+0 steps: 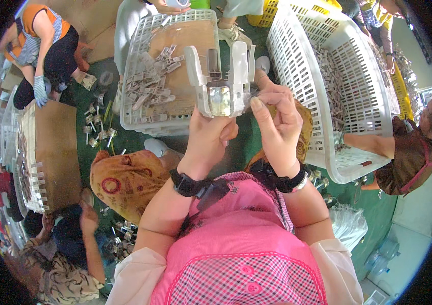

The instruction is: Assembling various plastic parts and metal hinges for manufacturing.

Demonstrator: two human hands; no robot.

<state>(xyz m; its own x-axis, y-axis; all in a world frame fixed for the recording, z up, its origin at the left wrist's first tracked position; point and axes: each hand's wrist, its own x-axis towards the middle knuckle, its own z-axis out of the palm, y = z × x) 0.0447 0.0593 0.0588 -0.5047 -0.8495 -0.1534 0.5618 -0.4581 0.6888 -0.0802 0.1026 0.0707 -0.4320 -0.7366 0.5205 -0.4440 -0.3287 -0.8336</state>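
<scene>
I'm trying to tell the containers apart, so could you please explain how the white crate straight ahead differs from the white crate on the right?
The crate straight ahead looks smaller and shallower than the right-hand crate. The former's pale pieces lie on brown cardboard; the latter's lie well below its rim. The former sits nearly square to the view, while the latter slants. Both are white plastic.

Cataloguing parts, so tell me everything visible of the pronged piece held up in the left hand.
The pronged piece has a shiny, silvery, metal-looking middle, with whitish, plastic-looking arms at both sides and a dark grey strip between them. Its arms point toward the picture's top. The left hand holds it from below; the right hand has its fingertips by the piece's right side, contact unclear.
</scene>
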